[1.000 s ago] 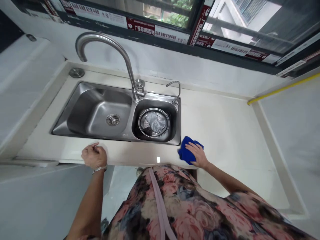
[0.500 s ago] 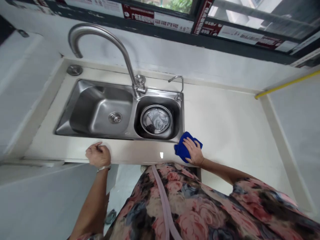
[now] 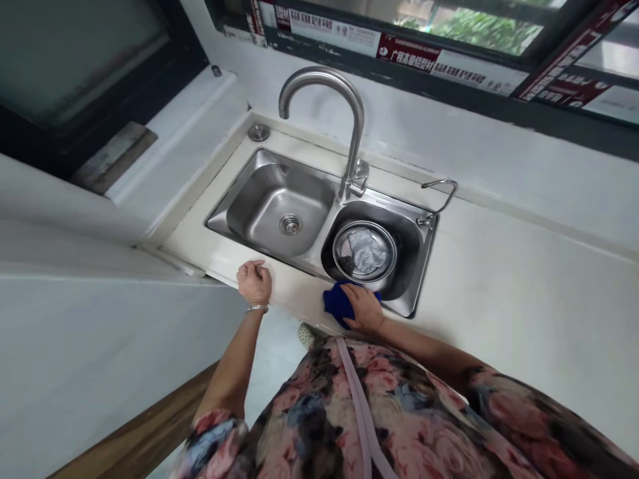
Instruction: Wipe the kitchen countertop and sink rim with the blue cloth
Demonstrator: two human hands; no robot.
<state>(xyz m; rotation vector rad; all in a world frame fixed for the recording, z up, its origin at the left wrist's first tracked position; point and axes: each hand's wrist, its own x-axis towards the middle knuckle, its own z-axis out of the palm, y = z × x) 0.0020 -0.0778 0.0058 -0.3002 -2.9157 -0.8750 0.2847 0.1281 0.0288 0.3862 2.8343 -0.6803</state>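
My right hand (image 3: 365,309) presses on a blue cloth (image 3: 338,305) at the front strip of the counter (image 3: 297,293), just before the smaller right basin. Part of the cloth is hidden under the palm and fingers. Resting on the counter's front edge, before the left basin, my left hand (image 3: 254,282) is curled closed with no object visible in it. A silver bracelet (image 3: 257,308) circles that wrist. In the right basin of the steel sink (image 3: 424,259) stands a round metal strainer bowl (image 3: 392,266) holding a clear plastic bag (image 3: 367,247) and something dark.
A tall curved faucet (image 3: 355,126) rises behind the sink's divider, and a thin small tap (image 3: 452,193) stands at the back right. A round metal drain cover (image 3: 258,132) lies on the back left corner. The window frame (image 3: 459,86) runs above the white wall.
My right hand has slid the blue cloth leftward along the front strip, from the sink's right corner to before the right basin. My left hand stays curled at the edge. The view has turned left.
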